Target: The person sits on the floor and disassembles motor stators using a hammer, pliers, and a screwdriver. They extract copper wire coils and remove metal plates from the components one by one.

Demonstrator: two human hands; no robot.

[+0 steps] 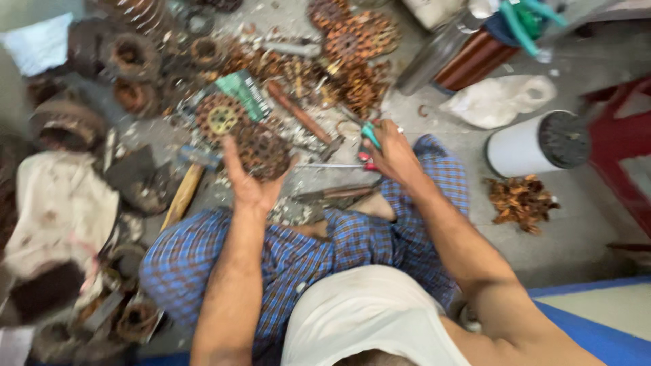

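Concrete floor (576, 230) littered with rusty stators. Left hand (249, 181) cups round rusty stator core (263, 150) from below, ahead of left knee. Right hand (392, 154) just right of it, clenched on teal-handled pliers (370, 134), tips toward core. Screwdriver (336, 165) between hands.

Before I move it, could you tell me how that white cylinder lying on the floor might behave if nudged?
The white cylinder lies on its side, so it would probably roll. Its even, unsagging shape suggests a stiff body. Weight cannot be judged.
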